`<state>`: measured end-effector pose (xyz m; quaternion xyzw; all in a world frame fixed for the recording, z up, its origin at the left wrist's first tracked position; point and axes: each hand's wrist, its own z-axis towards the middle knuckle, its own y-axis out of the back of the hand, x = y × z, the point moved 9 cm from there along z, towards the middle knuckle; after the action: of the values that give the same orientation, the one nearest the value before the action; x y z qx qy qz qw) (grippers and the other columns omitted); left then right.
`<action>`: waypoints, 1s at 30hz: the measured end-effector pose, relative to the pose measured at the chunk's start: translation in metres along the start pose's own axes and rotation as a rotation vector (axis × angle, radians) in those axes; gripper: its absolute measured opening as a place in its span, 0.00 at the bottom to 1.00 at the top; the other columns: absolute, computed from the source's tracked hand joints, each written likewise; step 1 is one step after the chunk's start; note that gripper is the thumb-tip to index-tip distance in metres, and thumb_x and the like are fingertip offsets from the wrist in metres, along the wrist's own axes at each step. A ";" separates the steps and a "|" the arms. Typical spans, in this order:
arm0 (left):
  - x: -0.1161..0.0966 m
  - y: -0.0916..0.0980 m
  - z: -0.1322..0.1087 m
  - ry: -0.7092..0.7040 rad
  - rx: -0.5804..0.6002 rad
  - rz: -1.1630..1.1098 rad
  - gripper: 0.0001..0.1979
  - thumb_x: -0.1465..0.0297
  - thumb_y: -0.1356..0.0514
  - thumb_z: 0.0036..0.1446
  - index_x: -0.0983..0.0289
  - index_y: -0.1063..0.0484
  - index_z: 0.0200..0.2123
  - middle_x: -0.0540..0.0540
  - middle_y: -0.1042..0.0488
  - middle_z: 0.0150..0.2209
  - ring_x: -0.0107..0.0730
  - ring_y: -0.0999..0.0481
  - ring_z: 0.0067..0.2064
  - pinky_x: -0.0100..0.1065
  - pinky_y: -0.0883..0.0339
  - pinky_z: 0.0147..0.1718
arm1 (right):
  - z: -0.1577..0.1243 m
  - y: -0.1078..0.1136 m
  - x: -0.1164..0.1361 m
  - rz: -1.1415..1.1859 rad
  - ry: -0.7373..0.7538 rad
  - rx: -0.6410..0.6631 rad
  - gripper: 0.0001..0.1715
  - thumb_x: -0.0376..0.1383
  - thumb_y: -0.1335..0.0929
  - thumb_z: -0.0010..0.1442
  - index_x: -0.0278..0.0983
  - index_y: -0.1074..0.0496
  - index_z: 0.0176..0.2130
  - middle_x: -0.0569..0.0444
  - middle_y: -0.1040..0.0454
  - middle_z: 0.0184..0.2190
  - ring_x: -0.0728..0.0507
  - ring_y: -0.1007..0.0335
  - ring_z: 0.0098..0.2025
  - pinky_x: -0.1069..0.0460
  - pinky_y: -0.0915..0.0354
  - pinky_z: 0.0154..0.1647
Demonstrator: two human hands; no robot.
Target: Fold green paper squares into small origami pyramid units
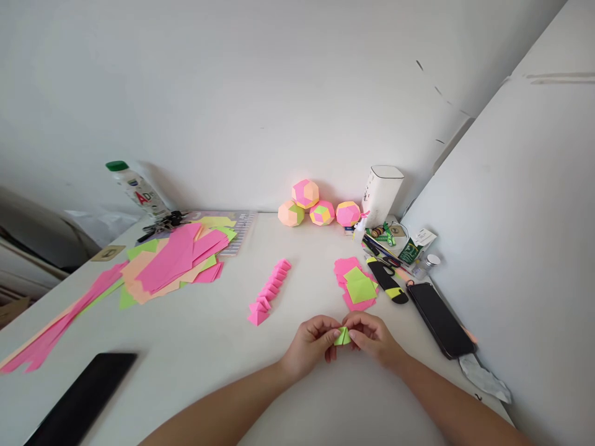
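A small folded piece of green paper (343,337) is pinched between both hands, above the near part of the white table. My left hand (312,337) grips its left edge with thumb and fingers closed. On the opposite edge, my right hand (374,337) pinches it the same way. Just beyond the hands lies a pile of pink paper sheets (348,269) with green paper sheets (361,286) on top. To the left, a row of folded pink paper pieces (270,292) overlaps in a slanting line.
Several faceted paper balls (305,194) rest against the wall. A white container (383,195) stands beside them. At right lie a black-and-yellow cutter (387,280) and a phone (441,319). Paper offcuts (176,260), a bottle (139,191) and a dark tablet-like slab (83,399) occupy the left.
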<state>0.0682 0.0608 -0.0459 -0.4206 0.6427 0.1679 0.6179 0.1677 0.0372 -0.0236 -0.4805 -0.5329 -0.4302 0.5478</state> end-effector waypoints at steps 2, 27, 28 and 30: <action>-0.001 -0.001 -0.001 -0.003 0.000 0.021 0.18 0.57 0.39 0.51 0.67 0.32 0.32 0.50 0.29 0.21 0.23 0.33 0.19 0.27 0.38 0.19 | 0.000 -0.001 -0.002 -0.002 -0.007 0.003 0.10 0.41 0.32 0.55 0.36 0.31 0.32 0.54 0.32 0.30 0.48 0.37 0.27 0.53 0.36 0.28; -0.004 -0.004 -0.006 0.025 0.001 0.130 0.18 0.56 0.39 0.50 0.67 0.32 0.31 0.50 0.29 0.23 0.22 0.33 0.19 0.27 0.40 0.18 | -0.003 0.000 -0.007 -0.087 -0.107 -0.015 0.14 0.43 0.35 0.59 0.35 0.30 0.29 0.57 0.34 0.22 0.49 0.36 0.24 0.54 0.39 0.27; -0.004 -0.004 -0.006 0.025 -0.008 0.138 0.18 0.56 0.39 0.50 0.67 0.32 0.31 0.50 0.29 0.23 0.22 0.33 0.19 0.27 0.40 0.19 | -0.002 0.000 -0.006 -0.090 -0.101 -0.010 0.15 0.44 0.35 0.59 0.35 0.30 0.29 0.57 0.34 0.22 0.49 0.36 0.24 0.54 0.40 0.26; -0.006 -0.004 -0.007 0.019 -0.020 0.153 0.18 0.56 0.39 0.50 0.66 0.31 0.32 0.50 0.28 0.23 0.22 0.33 0.19 0.27 0.39 0.19 | -0.002 -0.001 -0.006 -0.096 -0.091 -0.006 0.15 0.44 0.35 0.59 0.35 0.30 0.29 0.57 0.34 0.22 0.48 0.36 0.24 0.53 0.39 0.27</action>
<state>0.0661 0.0550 -0.0381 -0.3780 0.6770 0.2170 0.5931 0.1669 0.0350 -0.0291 -0.4751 -0.5784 -0.4353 0.5002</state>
